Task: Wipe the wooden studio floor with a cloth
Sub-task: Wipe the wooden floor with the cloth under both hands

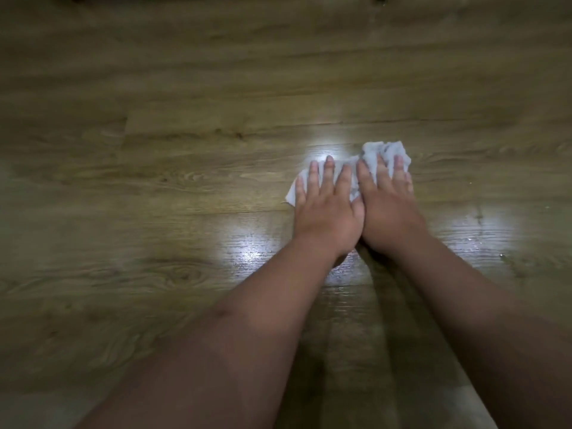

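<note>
Cloth: pale, bunched, flat on wooden floor, right of centre. Wiping step in hand, judged mid-stroke. Left hand and right hand side by side, touching, pressing down on cloth. Fingers straight, spread, gripping nothing. Wet sheen near wrists. Next move probably: steady downward pressure, slide onto dry boards.
</note>
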A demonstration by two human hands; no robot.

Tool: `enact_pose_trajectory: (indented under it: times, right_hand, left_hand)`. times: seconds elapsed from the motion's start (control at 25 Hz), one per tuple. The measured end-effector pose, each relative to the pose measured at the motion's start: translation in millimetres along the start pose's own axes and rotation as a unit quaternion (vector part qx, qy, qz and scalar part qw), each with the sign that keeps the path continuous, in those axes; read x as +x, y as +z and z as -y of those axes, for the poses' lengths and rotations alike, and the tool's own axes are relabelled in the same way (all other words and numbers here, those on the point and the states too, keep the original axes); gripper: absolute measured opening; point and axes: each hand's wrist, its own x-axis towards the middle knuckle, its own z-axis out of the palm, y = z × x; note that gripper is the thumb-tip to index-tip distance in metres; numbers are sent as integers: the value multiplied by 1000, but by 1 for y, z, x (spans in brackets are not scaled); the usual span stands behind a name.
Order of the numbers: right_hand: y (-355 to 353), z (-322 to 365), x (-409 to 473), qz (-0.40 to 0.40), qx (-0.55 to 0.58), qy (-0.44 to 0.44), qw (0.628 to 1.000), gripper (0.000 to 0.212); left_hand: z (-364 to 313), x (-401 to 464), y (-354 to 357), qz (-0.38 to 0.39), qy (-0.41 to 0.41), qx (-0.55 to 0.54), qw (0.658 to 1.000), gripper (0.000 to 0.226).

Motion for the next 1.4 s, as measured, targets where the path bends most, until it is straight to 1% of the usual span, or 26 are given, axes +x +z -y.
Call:
enact_pose_trajectory:
  times: [0.08, 0.16, 0.24, 0.32, 0.36, 0.44, 0.52, 0.56, 0.64, 0.72, 0.76, 0.84, 0.92, 0.96, 1.0, 1.08, 1.16, 1.2, 1.24, 1.32, 1.4]
  right_hand:
    - [-1, -22, -22, 0, 0, 27, 1000, 78]
    - [2, -32, -59, 11, 2, 41, 999, 78]
    - [5, -27, -99, 39, -51, 2, 998, 71]
    - [5, -6, -136, 62, -111, -58, 990, 72]
    - [7, 11, -148, 83, -134, -76, 985, 73]
    - [16, 41, -154, 123, -134, -91, 979, 72]
    - [20, 70, -139, 129, -119, -91, 980, 69]
    - [20, 83, -129, 123, -92, -87, 984, 70]
    - [18, 101, -105, 87, -19, -71, 993, 70]
    - [12, 98, -77, 66, 9, -57, 996, 71]
    - [6, 90, -60, 72, 24, -42, 996, 72]
    - [-11, 64, -28, 100, 41, -3, 994, 75]
    - [-24, 37, -12, 88, 38, 22, 995, 77]
    - [-25, 26, -13, 68, 40, 33, 996, 77]
    - [-21, 20, -18, 43, 50, 39, 997, 75]
    - [-4, 29, -46, 6, 44, 41, 998, 72]
    - [14, 56, -80, 24, 5, 16, 1000, 70]
    - [20, 69, -85, 34, 1, -3, 999, 70]
    - [24, 79, -79, 28, 10, -23, 999, 70]
    - [21, 90, -43, 6, 28, -53, 998, 68]
    - [3, 88, 14, 2, 37, -49, 998, 69]
  left_hand:
    - [-24, -9, 9, 23, 33, 1, 999, 65]
    - [-39, -39, 19, 30, 52, -1, 998, 65]
    - [-40, -80, 24, 29, 47, -15, 998, 65]
    - [-31, -126, 20, 46, 36, -39, 998, 65]
    - [-23, -148, 18, 50, 16, -46, 998, 65]
    - [5, -169, 11, 62, -21, -63, 996, 63]
    - [35, -164, 0, 65, -39, -52, 996, 62]
    - [50, -157, -5, 51, -38, -41, 997, 63]
    - [76, -136, -11, 19, -8, -21, 1000, 65]
    - [84, -106, -14, 5, 5, -6, 1000, 73]
    - [80, -88, -15, 4, 0, -6, 1000, 73]
    - [55, -45, -11, -4, 3, -9, 1000, 67]
    - [24, -13, -13, 11, 26, -17, 999, 65]
    - [14, -6, -11, 13, 36, -20, 999, 65]
    - [11, -7, -7, 13, 45, -24, 999, 64]
    - [21, -36, -1, 15, 63, -19, 998, 63]
    - [43, -84, 2, -10, 72, 1, 997, 64]
    - [56, -100, 0, -17, 58, 11, 998, 66]
    - [69, -99, -4, -12, 38, 18, 999, 68]
    - [85, -65, -17, -5, -11, 20, 1000, 70]
    - [83, -6, -28, -23, -49, 5, 999, 67]
